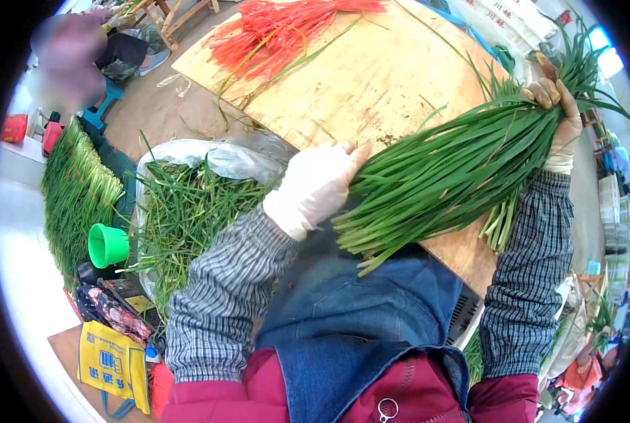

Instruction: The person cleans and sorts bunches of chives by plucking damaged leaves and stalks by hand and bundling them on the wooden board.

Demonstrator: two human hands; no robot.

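My right hand [558, 113], in a thin glove, is closed around the leafy part of a large bundle of garlic chives [449, 169]. The pale stem ends fan out to the lower left, over the near edge of the wooden board [371, 77] and above my lap. Beside the bundle's left side is my left hand [315, 180], in a white glove with a fingertip bare. Its fingers are curled together near the outer leaves. Whatever they may pinch is hidden.
Red plastic strips [272, 39] lie at the board's far side. To the left, a plastic-lined bin [248, 158] holds loose green leaves. Further left are stacked chives [82, 197], a green cup [108, 245] and a yellow bag [114, 363]. Another person [71, 63] sits at upper left.
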